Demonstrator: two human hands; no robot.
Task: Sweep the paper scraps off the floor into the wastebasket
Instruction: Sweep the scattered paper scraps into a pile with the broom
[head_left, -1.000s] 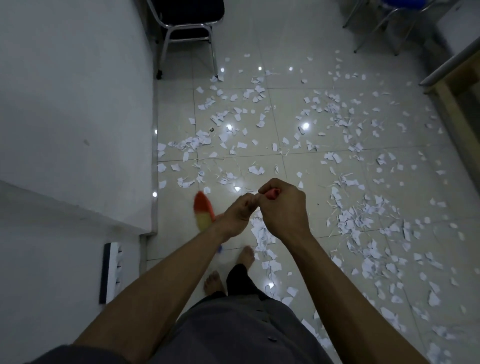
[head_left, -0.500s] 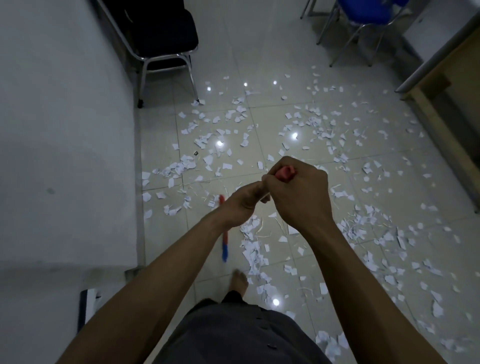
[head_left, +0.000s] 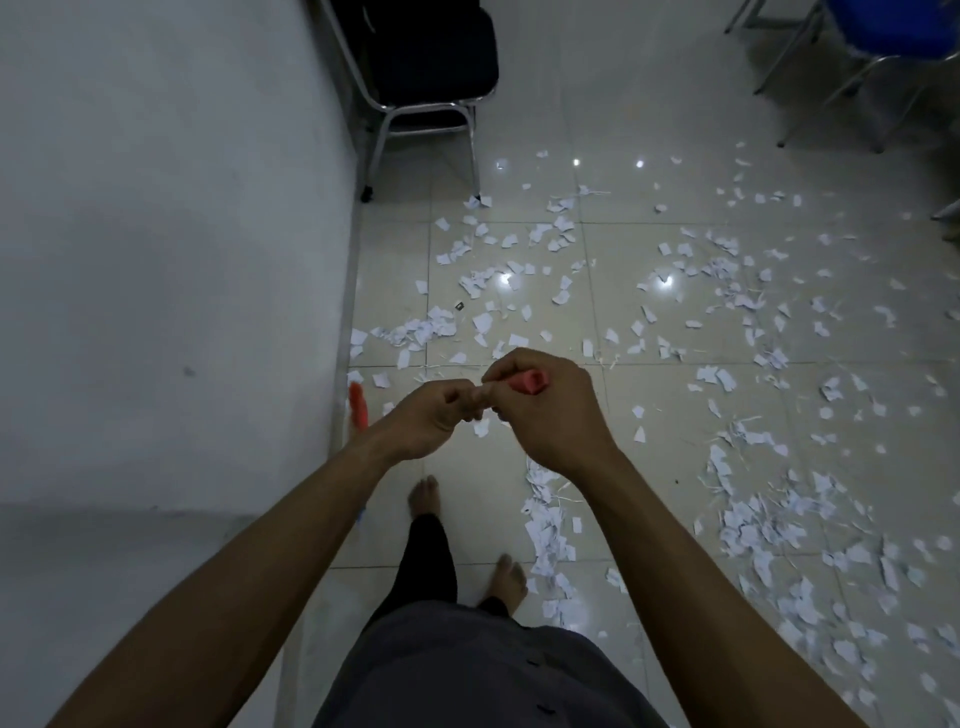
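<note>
White paper scraps (head_left: 748, 525) lie scattered over the pale tiled floor, thick on the right and in a strip by my right foot. My right hand (head_left: 550, 415) is closed around the red top end of a broom handle (head_left: 527, 383). My left hand (head_left: 431, 418) grips the same handle just below, mostly hiding it. The broom's red-orange head (head_left: 358, 405) shows low by the wall's foot, to the left of my hands. No wastebasket is in view.
A white wall (head_left: 166, 249) runs along the left. A black chair with metal legs (head_left: 431, 78) stands against it at the back. A blue chair (head_left: 878, 36) is at the top right. My bare feet (head_left: 426, 496) stand on the tiles below my hands.
The broom head has swung left, from near my feet to the foot of the wall. My hands stayed joined on the handle. The view shifted and I stepped forward.
</note>
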